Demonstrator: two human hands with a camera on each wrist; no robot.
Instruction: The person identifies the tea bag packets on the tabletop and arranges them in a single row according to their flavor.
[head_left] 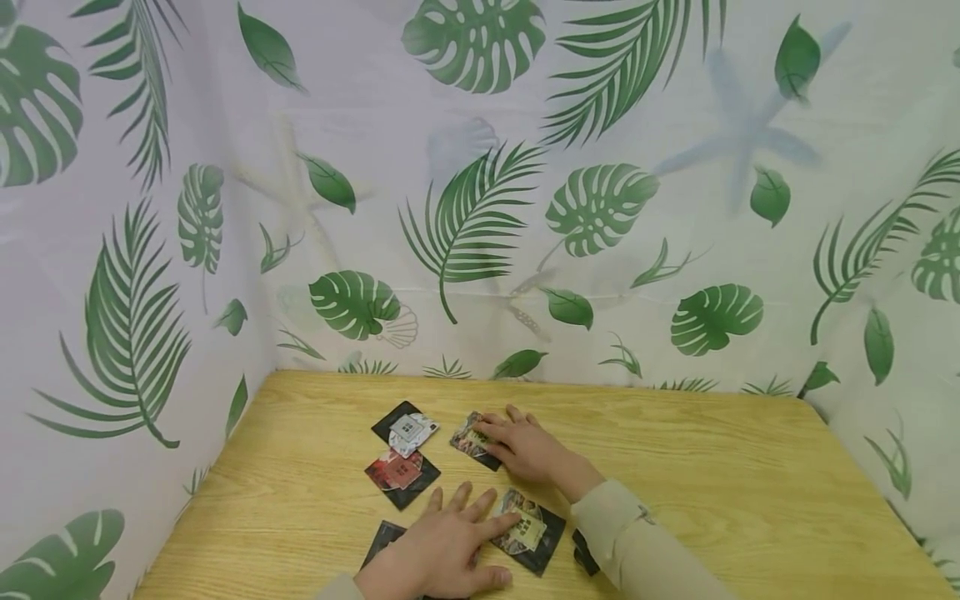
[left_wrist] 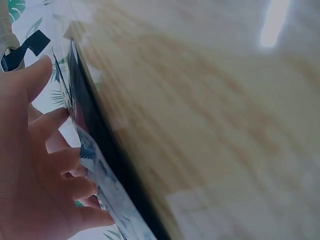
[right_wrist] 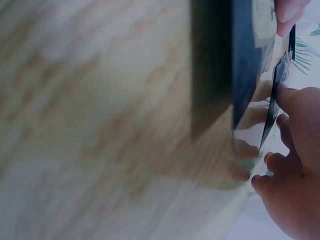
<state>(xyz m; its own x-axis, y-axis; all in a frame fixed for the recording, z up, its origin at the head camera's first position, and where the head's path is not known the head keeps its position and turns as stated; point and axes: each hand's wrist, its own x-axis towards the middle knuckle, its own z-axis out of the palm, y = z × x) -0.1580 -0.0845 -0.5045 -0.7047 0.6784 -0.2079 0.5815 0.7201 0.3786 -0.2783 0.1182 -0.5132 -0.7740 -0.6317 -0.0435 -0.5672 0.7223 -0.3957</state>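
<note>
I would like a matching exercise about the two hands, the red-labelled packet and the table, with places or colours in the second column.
1. Right hand
2. Left hand
3. Red-labelled packet
4. Table

A. yellowish, wood-coloured
B. on the farther yellow-labelled packet
C. beside the white-labelled packet, on the person's side
D. one finger on the nearer yellow-labelled packet

Pairs: 1-B, 2-D, 3-C, 4-A.

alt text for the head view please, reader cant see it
A person's left hand and right hand lie over flat, square, dark printed packets on a yellowish wood-grain table. Beyond the left hand lie a black-and-white square packet and a black-and-red square packet; behind rises a white backdrop printed with green leaves.
</note>
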